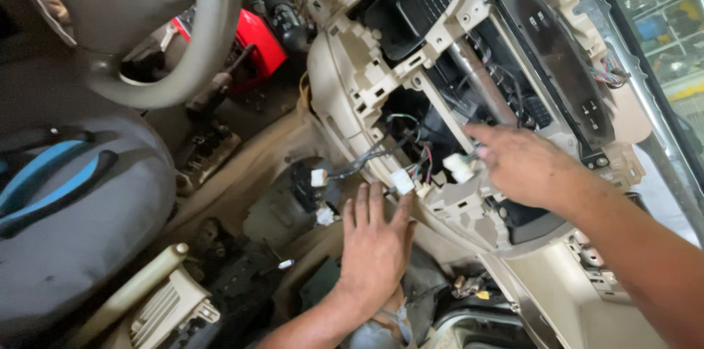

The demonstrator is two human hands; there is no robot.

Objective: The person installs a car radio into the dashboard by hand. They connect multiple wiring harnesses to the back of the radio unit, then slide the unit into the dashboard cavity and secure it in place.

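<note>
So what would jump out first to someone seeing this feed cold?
The stripped beige dashboard at centre, its cavities open and wires hanging out. Both hands work at its lower edge: the right hand touches a white connector, the left hand another white plug. The grey steering wheel sits upper left.

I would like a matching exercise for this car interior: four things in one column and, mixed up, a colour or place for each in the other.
1. steering wheel
2. pliers
3. left hand
4. right hand

a. blue handles, on the seat
b. grey, top left
c. at a white connector in the dash opening
d. flat below the opened dash

Pairs: 1-b, 2-a, 3-d, 4-c
</note>
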